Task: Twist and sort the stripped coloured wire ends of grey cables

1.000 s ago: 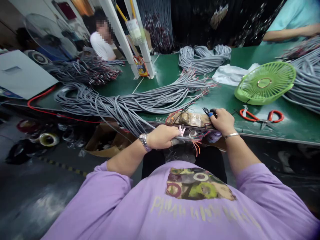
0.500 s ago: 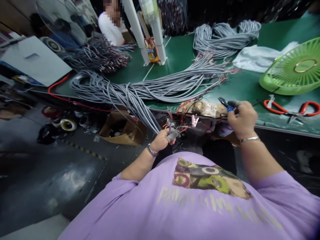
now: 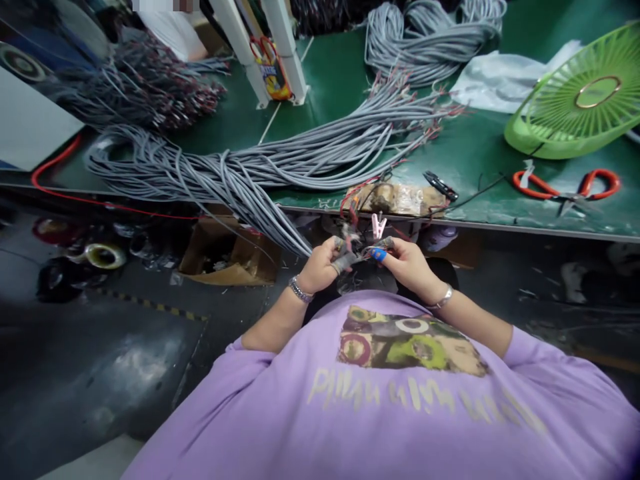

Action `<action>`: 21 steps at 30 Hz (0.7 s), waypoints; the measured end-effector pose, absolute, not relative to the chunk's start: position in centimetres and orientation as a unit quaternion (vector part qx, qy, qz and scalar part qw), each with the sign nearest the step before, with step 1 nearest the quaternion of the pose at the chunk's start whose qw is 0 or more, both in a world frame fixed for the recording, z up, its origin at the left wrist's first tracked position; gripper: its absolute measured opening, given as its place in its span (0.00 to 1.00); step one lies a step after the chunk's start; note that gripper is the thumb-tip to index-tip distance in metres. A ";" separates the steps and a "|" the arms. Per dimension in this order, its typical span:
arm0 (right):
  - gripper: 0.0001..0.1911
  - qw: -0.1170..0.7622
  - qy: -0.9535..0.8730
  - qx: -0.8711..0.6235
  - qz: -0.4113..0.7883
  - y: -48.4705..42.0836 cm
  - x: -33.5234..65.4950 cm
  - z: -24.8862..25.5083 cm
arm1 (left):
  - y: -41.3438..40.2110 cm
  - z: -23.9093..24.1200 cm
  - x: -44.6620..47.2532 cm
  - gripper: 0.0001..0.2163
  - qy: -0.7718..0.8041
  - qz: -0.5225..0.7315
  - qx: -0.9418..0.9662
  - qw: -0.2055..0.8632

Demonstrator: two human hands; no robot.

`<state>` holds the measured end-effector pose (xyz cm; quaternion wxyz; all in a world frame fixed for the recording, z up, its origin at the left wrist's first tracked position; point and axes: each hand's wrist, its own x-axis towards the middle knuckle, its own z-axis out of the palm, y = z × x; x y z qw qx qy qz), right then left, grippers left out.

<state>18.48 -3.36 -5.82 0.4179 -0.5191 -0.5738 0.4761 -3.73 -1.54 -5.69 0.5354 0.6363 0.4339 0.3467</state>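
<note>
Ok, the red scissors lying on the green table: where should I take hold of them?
Probably by one red loop, from above. The scissors lie flat on the table, opened wide, blades pointing at the near edge, so a grip from the front would meet the blades.

A cable-assembly workshop, this one, with a production line feel. Long bundles of grey cables [image 3: 280, 167] sprawl across the green desk [image 3: 480, 153] and spill over its near edge. Another coil [image 3: 430, 33] lies at the far edge, and there's a dark heap of wired leads [image 3: 140, 87] toward the far left corner. Red-handled scissors [image 3: 565, 190] lie near the right end, just beside a green fan [image 3: 580, 100]. Tape rolls [image 3: 103, 255] and a cardboard box [image 3: 230, 257] sit on the floor below. A co-worker [image 3: 173, 30] sits at the far edge.
</note>
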 end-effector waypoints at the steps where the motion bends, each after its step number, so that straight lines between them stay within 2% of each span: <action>1: 0.21 0.424 -0.563 -0.521 0.482 -3.3 18.4 -6.0 | -1.6 -5.8 -4.0 0.23 0.439 0.375 0.617 0.535; 4: 0.21 0.447 -0.532 -0.518 0.498 -3.3 18.2 -6.6 | -2.0 -6.3 -5.1 0.27 0.446 0.472 0.565 0.508; 6: 0.20 0.463 -0.527 -0.516 0.492 -3.4 18.4 -6.9 | -2.2 -6.6 -5.7 0.25 0.444 0.485 0.583 0.477; 12: 0.14 0.469 -0.593 -0.513 0.406 -4.3 19.0 -7.0 | -2.6 -7.1 -5.9 0.22 0.426 0.353 0.748 0.367; 17: 0.11 0.446 -0.689 -0.489 0.294 -4.8 19.3 -6.8 | -0.9 -6.4 -6.2 0.21 0.338 0.198 0.883 0.256; 21: 0.12 0.460 -0.736 -0.449 0.213 -4.9 19.5 -6.5 | 0.4 -6.2 -6.2 0.19 0.292 0.167 0.918 0.210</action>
